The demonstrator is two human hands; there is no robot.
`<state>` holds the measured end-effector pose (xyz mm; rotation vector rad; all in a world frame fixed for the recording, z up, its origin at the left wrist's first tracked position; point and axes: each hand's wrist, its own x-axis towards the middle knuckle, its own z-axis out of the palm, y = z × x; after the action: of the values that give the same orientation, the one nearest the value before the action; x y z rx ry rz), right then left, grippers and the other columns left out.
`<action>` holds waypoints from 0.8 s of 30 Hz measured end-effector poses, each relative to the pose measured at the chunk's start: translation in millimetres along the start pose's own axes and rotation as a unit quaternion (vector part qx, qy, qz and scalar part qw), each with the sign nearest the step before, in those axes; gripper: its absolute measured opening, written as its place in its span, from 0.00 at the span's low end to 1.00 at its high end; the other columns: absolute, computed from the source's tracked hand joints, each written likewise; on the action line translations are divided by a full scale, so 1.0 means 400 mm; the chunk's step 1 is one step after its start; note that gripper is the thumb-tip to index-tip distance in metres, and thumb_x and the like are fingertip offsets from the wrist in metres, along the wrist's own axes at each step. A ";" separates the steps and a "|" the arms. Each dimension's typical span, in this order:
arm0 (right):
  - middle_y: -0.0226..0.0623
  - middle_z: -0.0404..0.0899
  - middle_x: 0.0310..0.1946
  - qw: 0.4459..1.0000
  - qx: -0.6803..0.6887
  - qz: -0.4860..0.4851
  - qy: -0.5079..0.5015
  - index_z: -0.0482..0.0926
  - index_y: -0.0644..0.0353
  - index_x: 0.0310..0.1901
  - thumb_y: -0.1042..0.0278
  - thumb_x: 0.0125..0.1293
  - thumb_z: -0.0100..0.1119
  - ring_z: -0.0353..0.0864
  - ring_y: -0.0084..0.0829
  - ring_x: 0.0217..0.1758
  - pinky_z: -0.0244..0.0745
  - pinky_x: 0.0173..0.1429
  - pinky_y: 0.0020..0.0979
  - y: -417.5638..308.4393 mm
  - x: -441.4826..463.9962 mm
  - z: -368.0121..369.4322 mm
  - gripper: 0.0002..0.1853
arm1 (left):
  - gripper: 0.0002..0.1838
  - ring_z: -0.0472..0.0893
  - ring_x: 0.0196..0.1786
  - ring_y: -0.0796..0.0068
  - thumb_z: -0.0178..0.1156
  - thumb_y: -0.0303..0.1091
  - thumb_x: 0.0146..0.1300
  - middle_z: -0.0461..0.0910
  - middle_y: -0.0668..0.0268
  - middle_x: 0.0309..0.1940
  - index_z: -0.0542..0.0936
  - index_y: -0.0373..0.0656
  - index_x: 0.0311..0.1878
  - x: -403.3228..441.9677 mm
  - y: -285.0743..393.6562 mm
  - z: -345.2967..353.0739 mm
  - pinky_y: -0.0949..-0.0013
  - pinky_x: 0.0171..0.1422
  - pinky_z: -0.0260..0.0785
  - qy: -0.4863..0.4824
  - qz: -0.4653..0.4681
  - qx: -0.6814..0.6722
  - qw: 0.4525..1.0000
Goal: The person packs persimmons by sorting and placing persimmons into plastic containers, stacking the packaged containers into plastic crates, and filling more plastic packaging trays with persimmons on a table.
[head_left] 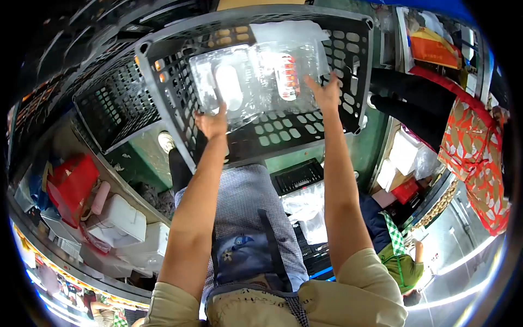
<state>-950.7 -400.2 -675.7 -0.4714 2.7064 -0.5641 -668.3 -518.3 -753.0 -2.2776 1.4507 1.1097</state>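
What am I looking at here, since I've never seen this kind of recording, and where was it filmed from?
There is no robot: these are a person's bare hands. The single picture comes from a camera worn on the head, looking down, with a wide lens bending the edges. The left hand and right hand reach into a black perforated plastic crate, at either side of clear plastic packaging. Red-orange pieces show within; glare hides details, and I can't tell whether either hand grips it. Below is a checked apron; another black crate stands at left.
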 end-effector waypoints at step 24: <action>0.51 0.49 0.69 0.850 0.189 0.163 -0.463 0.47 0.61 0.70 0.26 0.39 0.61 0.47 0.48 0.72 0.44 0.72 0.46 0.112 0.189 0.063 0.63 | 0.44 0.70 0.59 0.61 0.73 0.49 0.40 0.71 0.51 0.57 0.70 0.28 0.57 0.158 -0.012 -0.015 0.65 0.64 0.57 -0.274 -0.071 -0.202 0.938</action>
<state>-1019.5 -398.5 -735.9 -0.1041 1.6402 -0.5548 -646.9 -562.3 -793.9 -2.0029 0.8846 1.9358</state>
